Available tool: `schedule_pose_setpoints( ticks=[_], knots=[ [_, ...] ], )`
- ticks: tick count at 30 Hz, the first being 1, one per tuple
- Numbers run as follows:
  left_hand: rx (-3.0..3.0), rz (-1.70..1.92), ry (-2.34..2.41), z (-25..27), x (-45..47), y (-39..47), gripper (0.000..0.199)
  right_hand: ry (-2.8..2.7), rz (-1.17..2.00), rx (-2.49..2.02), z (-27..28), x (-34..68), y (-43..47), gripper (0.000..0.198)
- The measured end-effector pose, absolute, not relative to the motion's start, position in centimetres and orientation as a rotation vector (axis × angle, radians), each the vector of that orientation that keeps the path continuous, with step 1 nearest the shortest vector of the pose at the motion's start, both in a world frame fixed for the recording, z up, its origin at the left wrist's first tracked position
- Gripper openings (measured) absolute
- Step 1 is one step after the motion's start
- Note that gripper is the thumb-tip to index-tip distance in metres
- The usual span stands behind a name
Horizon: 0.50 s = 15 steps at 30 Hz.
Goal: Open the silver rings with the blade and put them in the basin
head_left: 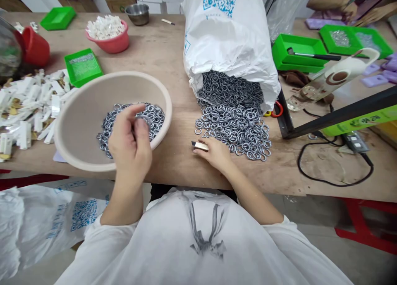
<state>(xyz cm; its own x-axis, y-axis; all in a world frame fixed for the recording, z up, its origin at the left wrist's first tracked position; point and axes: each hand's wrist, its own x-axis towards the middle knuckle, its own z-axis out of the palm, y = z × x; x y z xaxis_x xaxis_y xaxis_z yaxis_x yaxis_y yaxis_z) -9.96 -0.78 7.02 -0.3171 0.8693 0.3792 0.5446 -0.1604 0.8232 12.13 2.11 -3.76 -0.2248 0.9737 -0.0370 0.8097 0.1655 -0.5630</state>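
Over the beige bowl (pixel 74 153) is my left hand (pixel 130 142), its fingers curled and thumb raised towards the index finger. A blurred grey metal ring (pixel 145 119) appears between thumb and index finger. Many loose grey rings (pixel 108 130) lie in the bowl beneath. My right hand (pixel 215 153) rests on the table at the near left edge of a heap of metal rings (pixel 235 124). It is closed on a small flat tool (pixel 201 146) with a pale handle and dark tip. The heap spills from the mouth of a white sack (pixel 229 41).
White plastic parts (pixel 34 107) are piled left of the bowl. Behind it stand a green tray (pixel 83 68), a pink bowl (pixel 113 41) and a steel bowl (pixel 137 14). To the right are a black metal frame (pixel 288 130), a bottle (pixel 331 80) and a cable (pixel 331 179). Another person's hands (pixel 356 14) work beyond.
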Motion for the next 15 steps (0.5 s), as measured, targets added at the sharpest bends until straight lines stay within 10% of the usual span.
schedule_pose_setpoints(
  ticks=[6, 15],
  knots=[
    [2.152, 0.795, 2.281, 5.4, -13.2, 0.5, 0.031, -2.193, 0.657, -1.705, -5.0, 11.4, 2.0, 0.022],
    [2.195, 0.697, 1.505, 2.4, -5.5, -1.1, 0.033, -1.239, 1.346, -1.226, -1.0, 12.6, 1.5, 0.025]
  ],
)
